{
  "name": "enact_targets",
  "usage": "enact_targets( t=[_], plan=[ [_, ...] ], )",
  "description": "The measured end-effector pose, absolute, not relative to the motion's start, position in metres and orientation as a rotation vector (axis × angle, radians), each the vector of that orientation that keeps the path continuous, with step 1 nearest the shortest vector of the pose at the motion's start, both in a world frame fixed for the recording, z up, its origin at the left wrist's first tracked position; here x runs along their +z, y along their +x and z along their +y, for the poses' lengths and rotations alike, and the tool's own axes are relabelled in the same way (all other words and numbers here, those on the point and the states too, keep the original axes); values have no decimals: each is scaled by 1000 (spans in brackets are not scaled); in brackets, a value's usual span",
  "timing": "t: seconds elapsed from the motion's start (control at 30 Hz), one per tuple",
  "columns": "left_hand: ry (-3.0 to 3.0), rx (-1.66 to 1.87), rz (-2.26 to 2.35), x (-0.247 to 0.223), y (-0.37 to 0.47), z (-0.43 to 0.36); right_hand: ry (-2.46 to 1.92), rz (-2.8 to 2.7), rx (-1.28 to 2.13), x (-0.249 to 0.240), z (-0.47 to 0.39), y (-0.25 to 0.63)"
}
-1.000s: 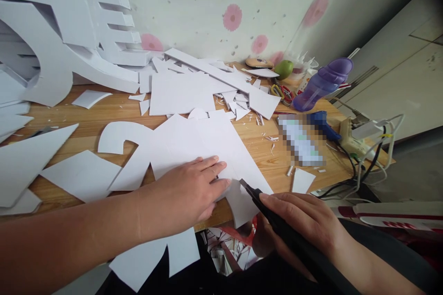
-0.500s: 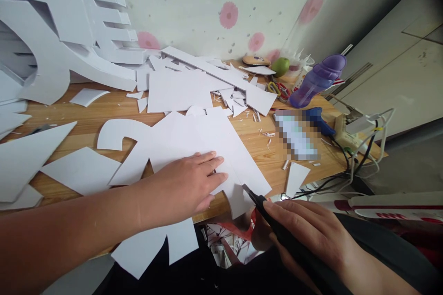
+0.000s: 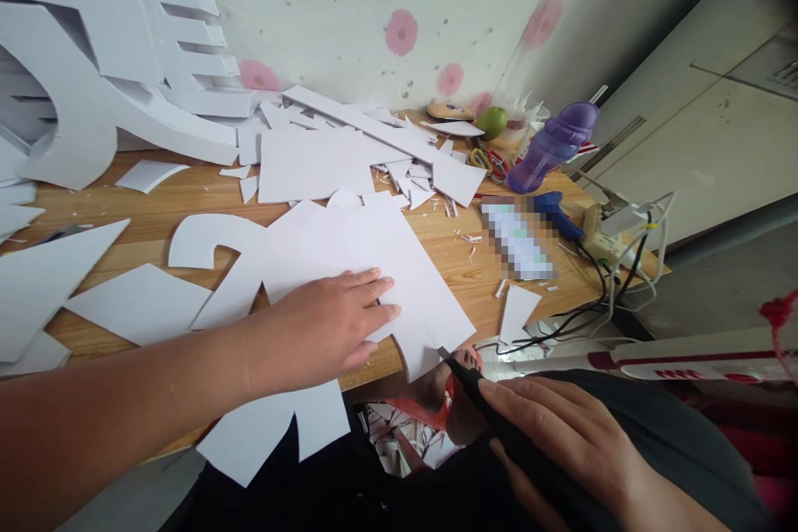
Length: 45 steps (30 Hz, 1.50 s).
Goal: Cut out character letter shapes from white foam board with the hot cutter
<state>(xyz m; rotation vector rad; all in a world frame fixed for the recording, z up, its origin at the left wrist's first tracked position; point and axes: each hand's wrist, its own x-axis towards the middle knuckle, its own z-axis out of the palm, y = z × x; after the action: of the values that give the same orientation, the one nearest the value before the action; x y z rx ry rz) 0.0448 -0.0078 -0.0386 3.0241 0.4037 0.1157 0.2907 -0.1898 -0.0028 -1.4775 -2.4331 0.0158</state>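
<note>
My left hand (image 3: 324, 324) lies flat, fingers together, pressing a large white foam sheet (image 3: 349, 258) onto the wooden table (image 3: 162, 216). The sheet's near corner hangs over the table's front edge. My right hand (image 3: 561, 440) grips a black utility knife (image 3: 499, 424). Its blade tip sits just off the sheet's overhanging corner, below the table edge. A cut line runs across the sheet from beside my left fingers toward that corner.
White foam offcuts (image 3: 137, 303) cover the table, and large cut-out letters (image 3: 112, 58) stand at the back left. At the right lie a purple bottle (image 3: 552, 145), a green apple (image 3: 492, 121), scissors (image 3: 490, 162), a blue tool (image 3: 554, 208) and a power strip with cables (image 3: 611, 245). Scraps lie on the floor.
The knife has been drawn toward me along the sheet, from on the sheet to off its near corner. My left hand has stayed pressed on the sheet.
</note>
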Motion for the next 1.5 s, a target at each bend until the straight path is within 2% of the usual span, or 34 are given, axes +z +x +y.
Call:
enact_targets(
  t=[0.2, 0.43, 0.73, 0.97, 1.23, 1.5],
  plan=[
    [3076, 244, 429, -46, 42, -4, -1355, -2266, 101, -8, -200, 297],
    [3133, 440, 418, -55, 39, -2, -1652, -1924, 92, 38, -177, 370],
    [3107, 445, 499, -49, 40, -6, -1863, -2172, 171, -8, -127, 404],
    [3063, 406, 574, -50, 41, -8, -1878, -2308, 199, -5, -123, 400],
    [3106, 459, 503, -53, 42, -4, -1977, -2250, -17, -9, -128, 416],
    [3112, 484, 494, -51, 43, -4, -2087, -2295, 27, -11, -121, 410]
  ],
)
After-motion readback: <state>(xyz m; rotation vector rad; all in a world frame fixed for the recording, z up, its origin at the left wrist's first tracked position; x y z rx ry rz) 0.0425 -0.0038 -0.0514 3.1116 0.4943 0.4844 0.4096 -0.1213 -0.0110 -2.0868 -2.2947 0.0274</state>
